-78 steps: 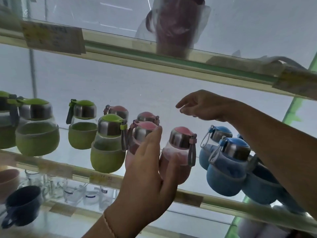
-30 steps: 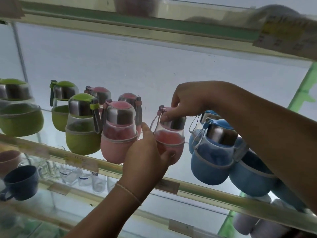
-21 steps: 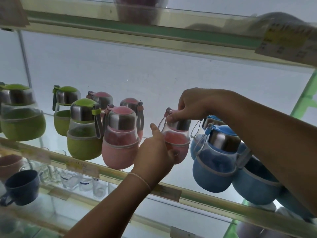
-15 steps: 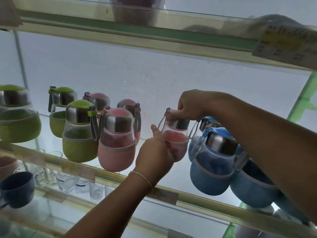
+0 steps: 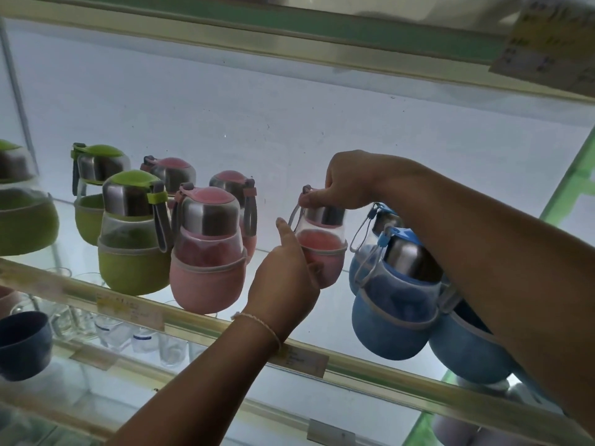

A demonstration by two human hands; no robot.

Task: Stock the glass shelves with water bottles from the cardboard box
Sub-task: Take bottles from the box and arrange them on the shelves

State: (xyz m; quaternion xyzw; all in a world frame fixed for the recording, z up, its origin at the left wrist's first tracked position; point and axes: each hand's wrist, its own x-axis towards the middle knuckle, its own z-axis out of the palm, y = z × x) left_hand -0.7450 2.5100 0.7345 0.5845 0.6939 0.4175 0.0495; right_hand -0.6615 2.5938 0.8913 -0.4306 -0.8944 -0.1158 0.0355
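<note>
A small pink water bottle (image 5: 323, 249) with a steel cap stands on the middle glass shelf (image 5: 206, 329), between the pink row and the blue row. My left hand (image 5: 285, 278) grips its sleeved body from the front left, thumb raised. My right hand (image 5: 346, 181) pinches its cap from above. A larger pink bottle (image 5: 207, 252) stands at its left, with two more pink ones behind. Blue bottles (image 5: 394, 300) crowd its right side under my right forearm. The cardboard box is out of view.
Green bottles (image 5: 133, 233) fill the shelf's left part. The shelf above (image 5: 289, 37) carries a price label (image 5: 547, 43) at its right. The lower shelf holds drinking glasses (image 5: 112, 329) and a dark blue cup (image 5: 24, 346). Price tags are stuck along the shelf's front rail.
The small pink bottle went from the shelf's front edge back into the gap beside the blue bottles. My right hand came down onto its cap. In the last half second both hands stay put.
</note>
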